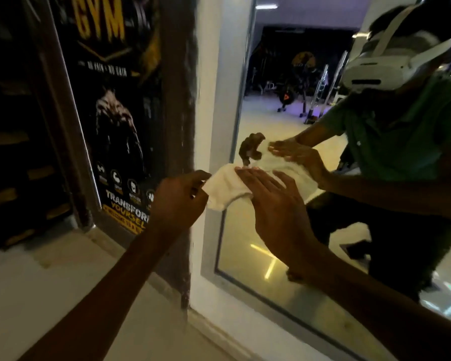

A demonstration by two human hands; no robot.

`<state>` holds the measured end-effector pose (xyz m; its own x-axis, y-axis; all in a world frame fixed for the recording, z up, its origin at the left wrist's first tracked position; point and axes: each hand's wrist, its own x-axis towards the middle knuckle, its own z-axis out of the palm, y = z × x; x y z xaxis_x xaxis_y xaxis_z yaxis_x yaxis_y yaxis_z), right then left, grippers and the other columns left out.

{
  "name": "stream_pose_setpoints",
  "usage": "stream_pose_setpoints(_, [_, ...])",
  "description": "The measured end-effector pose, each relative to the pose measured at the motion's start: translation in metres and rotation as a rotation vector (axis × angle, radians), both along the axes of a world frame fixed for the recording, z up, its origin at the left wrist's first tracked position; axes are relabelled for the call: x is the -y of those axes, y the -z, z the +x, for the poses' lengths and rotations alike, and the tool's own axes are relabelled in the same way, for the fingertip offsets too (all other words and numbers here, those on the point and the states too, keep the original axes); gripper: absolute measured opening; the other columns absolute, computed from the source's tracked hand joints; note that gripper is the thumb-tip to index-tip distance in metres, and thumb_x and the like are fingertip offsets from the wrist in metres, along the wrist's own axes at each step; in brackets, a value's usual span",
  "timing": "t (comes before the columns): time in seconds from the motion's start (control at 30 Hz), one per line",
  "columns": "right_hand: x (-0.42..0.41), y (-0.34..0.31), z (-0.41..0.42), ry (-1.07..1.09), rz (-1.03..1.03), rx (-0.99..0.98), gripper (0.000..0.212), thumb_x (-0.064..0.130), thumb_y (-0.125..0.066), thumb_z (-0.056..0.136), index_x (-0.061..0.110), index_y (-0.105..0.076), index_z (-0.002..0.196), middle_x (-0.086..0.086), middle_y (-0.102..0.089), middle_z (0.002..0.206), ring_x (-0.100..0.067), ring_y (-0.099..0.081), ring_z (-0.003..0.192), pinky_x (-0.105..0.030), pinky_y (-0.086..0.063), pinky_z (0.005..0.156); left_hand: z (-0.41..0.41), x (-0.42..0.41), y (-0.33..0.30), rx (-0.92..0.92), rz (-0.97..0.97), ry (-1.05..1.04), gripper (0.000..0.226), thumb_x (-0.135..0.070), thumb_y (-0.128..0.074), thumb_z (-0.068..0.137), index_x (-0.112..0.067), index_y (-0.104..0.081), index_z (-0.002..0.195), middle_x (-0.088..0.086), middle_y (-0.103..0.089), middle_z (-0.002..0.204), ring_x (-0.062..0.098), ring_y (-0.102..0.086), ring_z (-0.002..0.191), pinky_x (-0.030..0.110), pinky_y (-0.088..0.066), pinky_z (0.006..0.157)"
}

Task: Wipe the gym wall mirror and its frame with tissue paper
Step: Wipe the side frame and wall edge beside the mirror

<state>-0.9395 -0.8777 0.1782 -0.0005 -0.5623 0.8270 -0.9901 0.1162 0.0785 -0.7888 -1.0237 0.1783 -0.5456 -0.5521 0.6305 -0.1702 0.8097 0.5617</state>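
At mirror's [284, 256] left edge: left hand [179, 201] pinches tissue [227, 188] corner between curled fingers and thumb. Right hand [276, 204] flat, fingers straight and spread, pressing tissue against glass. Tissue white, crumpled, spans frame [214, 142] edge and glass, between both hands. Both forearms bare, reaching up from lower edge of view. Frame pale grey. Poster [115, 113] left of frame, dark with yellow lettering. Pale ledge [50, 282] below. Reflection shows person in green shirt, dim gym floor, equipment.

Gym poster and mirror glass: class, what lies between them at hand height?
In the head view, a dark wall strip, then the mirror's pale frame; the left hand and tissue paper overlap them.
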Motion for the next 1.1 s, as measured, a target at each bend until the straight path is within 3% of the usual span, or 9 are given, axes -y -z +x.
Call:
stream_pose_setpoints(0.13, [0.005,-0.202,0.017,-0.068,-0.09,0.201,0.067,0.052,-0.033,0.108,0.0,-0.063,0.136,-0.017,-0.075,0.12,-0.03,-0.074,0.104,-0.046,-0.055,0.096,0.004,0.006,-0.182,-0.119,0.049,0.111,0.032,-0.041,-0.055,0.094,-0.019,-0.076,0.105,-0.005,-0.075,0.086,0.0,-0.07,0.072,0.006,-0.052,0.065])
stream_pose_setpoints(0.33, [-0.001,-0.447,0.023,0.08,-0.26,0.002,0.042,0.022,-0.056,0.095,0.002,-0.07,0.13,-0.015,-0.078,0.108,-0.032,-0.077,0.089,-0.036,-0.044,0.084,0.01,0.02,-0.416,-0.227,0.059,0.219,0.016,-0.022,-0.057,0.105,-0.036,-0.066,0.103,-0.011,-0.073,0.089,-0.007,-0.07,0.079,0.017,-0.059,0.074])
stream_pose_setpoints(0.4, [-0.004,-0.52,0.021,0.155,-0.348,-0.147,0.037,0.023,-0.058,0.095,0.003,-0.073,0.121,-0.012,-0.08,0.099,-0.029,-0.078,0.083,-0.033,-0.041,0.079,0.01,0.022,-0.492,-0.245,0.013,0.228,0.014,-0.033,-0.056,0.1,-0.041,-0.067,0.103,-0.011,-0.074,0.089,0.002,-0.073,0.082,0.025,-0.061,0.077])
stream_pose_setpoints(0.5, [-0.007,-0.617,0.018,0.053,-0.302,-0.059,0.053,0.038,-0.044,0.098,0.002,-0.071,0.125,-0.016,-0.078,0.102,-0.029,-0.075,0.086,-0.04,-0.053,0.084,0.003,0.025,-0.586,-0.244,-0.033,0.231,0.018,-0.021,-0.059,0.105,-0.021,-0.072,0.116,0.003,-0.076,0.1,0.013,-0.074,0.089,0.037,-0.061,0.088])
stream_pose_setpoints(0.63, [-0.014,-0.725,0.013,-0.05,-0.304,0.098,0.045,0.032,-0.056,0.105,0.003,-0.061,0.139,0.004,-0.064,0.106,0.015,-0.056,0.085,-0.021,-0.053,0.082,-0.01,0.029,-0.685,-0.231,-0.116,0.205,0.025,-0.025,-0.055,0.105,-0.018,-0.069,0.124,0.005,-0.074,0.107,0.017,-0.072,0.092,0.041,-0.06,0.09])
stream_pose_setpoints(0.7, [-0.015,-0.774,0.013,0.015,-0.392,-0.022,0.042,0.026,-0.055,0.107,0.011,-0.056,0.147,0.009,-0.064,0.115,0.013,-0.054,0.091,-0.007,-0.046,0.085,-0.019,0.033,-0.721,-0.261,-0.157,0.193,0.024,-0.025,-0.054,0.106,-0.017,-0.07,0.123,0.004,-0.073,0.107,0.018,-0.072,0.09,0.039,-0.06,0.087])
stream_pose_setpoints(0.8, [-0.006,-0.848,-0.005,0.157,-0.628,-0.46,0.052,0.018,-0.061,0.101,0.009,-0.051,0.151,-0.015,-0.063,0.143,-0.029,-0.065,0.123,-0.039,-0.051,0.105,-0.034,0.037,-0.767,-0.29,-0.21,0.175,0.023,-0.02,-0.054,0.106,-0.014,-0.069,0.122,0.0,-0.068,0.105,0.01,-0.067,0.085,0.019,-0.051,0.076])
stream_pose_setpoints(0.87, [0.005,-0.904,-0.027,0.372,-0.782,-0.693,0.061,0.016,-0.066,0.098,0.007,-0.045,0.155,-0.019,-0.053,0.154,-0.036,-0.053,0.14,-0.053,-0.043,0.112,-0.044,0.036,-0.795,-0.33,-0.255,0.163,0.019,-0.018,-0.055,0.106,-0.017,-0.07,0.118,-0.003,-0.068,0.1,0.01,-0.067,0.083,0.013,-0.048,0.071])
stream_pose_setpoints(1.1, [0.06,-0.971,-0.099,0.655,-0.439,-0.578,0.072,0.024,-0.055,0.102,0.011,-0.023,0.165,-0.021,-0.026,0.169,-0.037,-0.023,0.158,-0.058,-0.011,0.128,-0.068,0.04,-0.868,-0.392,-0.543,-0.019,0.024,-0.015,-0.057,0.104,-0.006,-0.071,0.121,0.009,-0.076,0.103,0.018,-0.067,0.082,-0.002,-0.036,0.064])
